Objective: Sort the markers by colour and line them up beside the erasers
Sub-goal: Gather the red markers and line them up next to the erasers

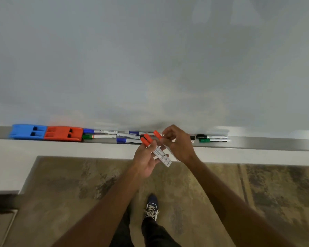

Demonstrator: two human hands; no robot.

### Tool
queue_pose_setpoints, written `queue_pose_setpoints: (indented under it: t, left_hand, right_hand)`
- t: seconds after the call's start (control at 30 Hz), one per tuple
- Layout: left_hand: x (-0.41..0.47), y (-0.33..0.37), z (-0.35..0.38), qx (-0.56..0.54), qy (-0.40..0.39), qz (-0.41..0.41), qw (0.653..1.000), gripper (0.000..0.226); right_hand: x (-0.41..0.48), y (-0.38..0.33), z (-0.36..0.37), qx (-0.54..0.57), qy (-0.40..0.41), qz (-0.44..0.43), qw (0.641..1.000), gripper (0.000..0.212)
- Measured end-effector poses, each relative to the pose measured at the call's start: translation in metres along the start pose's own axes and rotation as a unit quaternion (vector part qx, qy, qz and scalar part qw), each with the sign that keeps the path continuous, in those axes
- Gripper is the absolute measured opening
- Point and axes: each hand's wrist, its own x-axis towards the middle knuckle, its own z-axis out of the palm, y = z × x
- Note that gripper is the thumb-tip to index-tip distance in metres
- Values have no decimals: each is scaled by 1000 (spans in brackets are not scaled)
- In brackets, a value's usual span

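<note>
Markers with red caps fill both my hands above the front edge of the whiteboard tray [257, 142]. My left hand [146, 161] lies palm up, its fingers [152, 146] curled round two red markers [155, 150] that rest side by side, caps toward the board. My right hand [178, 143] pinches a third red marker [158, 135] between thumb and fingertips, just beside the other two and nearly touching them. Small printed symbols show on the white barrels, too small for me to read.

At the left end of the tray sit the blue eraser [28, 131] and, touching it, the orange eraser [63, 133]. Just right of the orange one lie a blue marker [100, 131] and a green marker [98, 136], parallel, one behind the other. Further along, more blue markers [128, 140] lie loosely at angles, near my left hand. Toward the right, beyond my right hand, a black marker [210, 136] and another green marker [213, 140] lie together. Their labels are blurred.

Below me are patterned carpet [78, 184] and my dark shoe [152, 205] with white laces.
</note>
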Motion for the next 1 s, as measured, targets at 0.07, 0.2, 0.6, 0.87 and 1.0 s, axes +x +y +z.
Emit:
queue_pose_setpoints:
  t: [0.07, 0.2, 0.6, 0.87, 1.0]
  left_hand:
    - [-3, 8, -10, -10, 2, 12, 1000, 25]
    - [-10, 26, -35, -26, 15, 26, 999, 27]
    - [-24, 83, -137, -58, 96, 91, 989, 35]
    - [-44, 119, -214, -144, 103, 103, 979, 27]
    - [-49, 128, -225, -166, 93, 123, 974, 43]
  right_hand:
    - [2, -6, 16, -17, -1, -6, 1000, 14]
    - [6, -19, 48, -56, -21, -36, 998, 2]
    - [29, -67, 145, -144, -35, -91, 985, 18]
    - [52, -75, 208, -370, -178, -154, 899, 50]
    - [55, -74, 231, -449, -176, -182, 857, 55]
